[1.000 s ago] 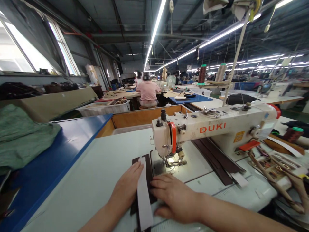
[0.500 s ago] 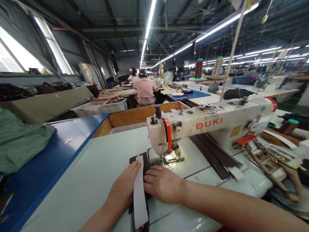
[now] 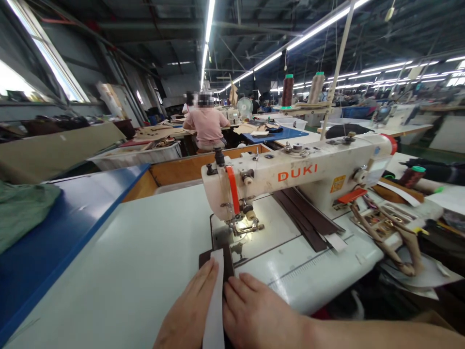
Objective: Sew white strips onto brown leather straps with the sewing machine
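Observation:
A long dark brown strip (image 3: 228, 257) lies on the pale table in front of the sewing machine (image 3: 290, 167), its upper end just below the metal plate. Along it runs a narrower white strip (image 3: 215, 315). My left hand (image 3: 191, 310) is closed on the left edge of both strips, fingers together and fingertips near the white strip's top. On the other side, my right hand (image 3: 259, 310) has its fingers bent and pressed together against the brown strip's right edge. Both thumbs are hidden. The needle area (image 3: 245, 225) is lit, with no strip under the presser foot.
More dark brown strips (image 3: 305, 218) lie beneath the machine arm. A tray of small tools (image 3: 385, 223) stands at the right. To the left is a blue table (image 3: 83, 208) with green cloth (image 3: 25, 208). A person in pink (image 3: 206, 123) sits farther ahead.
Both hands and the two strips have moved toward me, away from the machine's plate. The view has turned slightly, so the machine sits farther left.

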Available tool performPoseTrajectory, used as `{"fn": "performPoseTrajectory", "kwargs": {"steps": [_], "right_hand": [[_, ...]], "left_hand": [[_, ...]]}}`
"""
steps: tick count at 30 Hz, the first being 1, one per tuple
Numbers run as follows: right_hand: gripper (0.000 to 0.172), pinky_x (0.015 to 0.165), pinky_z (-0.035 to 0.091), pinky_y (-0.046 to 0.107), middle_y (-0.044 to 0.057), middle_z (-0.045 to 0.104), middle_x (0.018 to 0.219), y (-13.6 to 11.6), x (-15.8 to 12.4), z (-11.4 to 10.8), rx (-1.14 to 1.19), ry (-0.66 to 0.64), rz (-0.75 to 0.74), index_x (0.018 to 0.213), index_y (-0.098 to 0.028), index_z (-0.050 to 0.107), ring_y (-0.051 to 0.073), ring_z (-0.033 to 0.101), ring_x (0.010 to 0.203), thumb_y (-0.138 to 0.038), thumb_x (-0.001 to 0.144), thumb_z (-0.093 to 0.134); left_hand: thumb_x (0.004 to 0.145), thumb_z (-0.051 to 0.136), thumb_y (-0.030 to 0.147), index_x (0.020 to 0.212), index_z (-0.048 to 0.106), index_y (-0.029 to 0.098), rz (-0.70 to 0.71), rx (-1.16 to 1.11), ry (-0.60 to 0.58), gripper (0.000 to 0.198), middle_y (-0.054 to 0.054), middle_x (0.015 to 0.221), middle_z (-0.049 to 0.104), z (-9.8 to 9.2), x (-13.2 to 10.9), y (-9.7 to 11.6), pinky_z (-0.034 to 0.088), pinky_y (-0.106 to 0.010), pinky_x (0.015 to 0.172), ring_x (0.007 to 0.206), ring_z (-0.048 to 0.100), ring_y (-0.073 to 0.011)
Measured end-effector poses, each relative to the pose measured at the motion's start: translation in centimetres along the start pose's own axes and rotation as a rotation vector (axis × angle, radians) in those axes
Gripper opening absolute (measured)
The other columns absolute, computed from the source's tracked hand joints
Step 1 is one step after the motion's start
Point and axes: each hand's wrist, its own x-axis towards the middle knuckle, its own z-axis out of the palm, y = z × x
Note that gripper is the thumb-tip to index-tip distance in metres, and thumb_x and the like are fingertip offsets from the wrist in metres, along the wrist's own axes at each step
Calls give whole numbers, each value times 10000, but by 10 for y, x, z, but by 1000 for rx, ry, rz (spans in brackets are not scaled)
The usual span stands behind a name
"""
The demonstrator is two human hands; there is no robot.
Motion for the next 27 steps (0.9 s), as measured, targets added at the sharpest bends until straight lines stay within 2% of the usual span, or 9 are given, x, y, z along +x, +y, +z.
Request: {"fn": "performPoseTrajectory", "kwargs": {"steps": [5, 11, 16, 18, 22, 27], "right_hand": [[278, 827, 498, 352, 142, 699, 1040, 1, -21, 24, -47, 197, 11, 965, -79, 669, 259, 611, 984, -278, 944, 476], [247, 838, 509, 313, 110, 676, 1097, 3, -33, 40, -18, 314, 21, 978, -105, 654, 235, 580, 1054, -244, 966, 450], [257, 870, 520, 313, 107, 669, 1139, 6, -36, 51, 16, 246, 0, 1103, -104, 626, 231, 569, 1103, -246, 965, 463], [261, 881, 521, 286, 96, 672, 1146, 7, -37, 55, 33, 260, 10, 1126, -109, 620, 217, 571, 1112, -244, 963, 468], [238, 881, 523, 251, 84, 696, 1097, 7, -37, 63, 58, 282, 36, 1114, -139, 625, 193, 593, 1090, -247, 955, 484], [209, 865, 528, 234, 66, 709, 1067, 8, -36, 69, 9, 291, 16, 1054, -175, 641, 175, 608, 1062, -260, 967, 472]], "left_hand": [[804, 324, 43, 1162, 524, 80, 40, 59, 42, 412, -174, 1167, 666, 4, 23, 8, 526, -321, 925, 1127, 615, -225], [792, 325, 47, 1214, 495, 65, 98, 43, -46, 456, -182, 1173, 665, 9, 38, 2, 541, -322, 890, 1092, 635, -219], [782, 313, 40, 1282, 436, 62, 71, 41, -72, 516, -186, 1189, 656, 12, 39, 0, 540, -351, 881, 1102, 629, -239], [781, 321, 41, 1277, 438, 44, 86, 59, -75, 510, -198, 1190, 650, 10, 40, 0, 535, -339, 884, 1103, 627, -243], [789, 323, 65, 1262, 447, 19, 113, 104, -63, 491, -212, 1158, 658, 7, 40, 0, 538, -342, 874, 1068, 641, -255], [755, 343, 64, 1351, 364, 19, 107, 101, -46, 598, -198, 1176, 654, 12, 36, -2, 536, -327, 870, 1080, 634, -249]]}}
